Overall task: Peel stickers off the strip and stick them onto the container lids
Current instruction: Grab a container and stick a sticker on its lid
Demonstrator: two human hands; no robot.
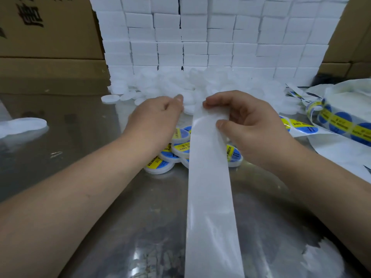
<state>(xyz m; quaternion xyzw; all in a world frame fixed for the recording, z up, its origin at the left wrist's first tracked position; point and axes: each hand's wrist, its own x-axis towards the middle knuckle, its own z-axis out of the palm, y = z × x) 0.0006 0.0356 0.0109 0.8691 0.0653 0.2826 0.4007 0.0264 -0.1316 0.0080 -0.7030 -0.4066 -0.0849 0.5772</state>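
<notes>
My right hand [247, 125] pinches the white backing strip [210, 197] between thumb and fingers; the strip hangs from there toward me, bare of stickers on its visible length. My left hand [156, 119] reaches into the heap of plain white lids [170, 87], fingers curled at its near edge; what they hold is hidden. Below my hands lie several lids with blue and yellow stickers [178, 149]. The strip with unpeeled blue and yellow stickers [297, 125] runs off to the right toward a sticker roll [341, 121].
A wall of stacked white boxes [210, 37] stands behind the lid heap. Brown cartons [46, 37] flank it on the left and right. The shiny metal table [90, 137] carries a loose white lid [109, 98] and a white lid stack [22, 125] at the left edge.
</notes>
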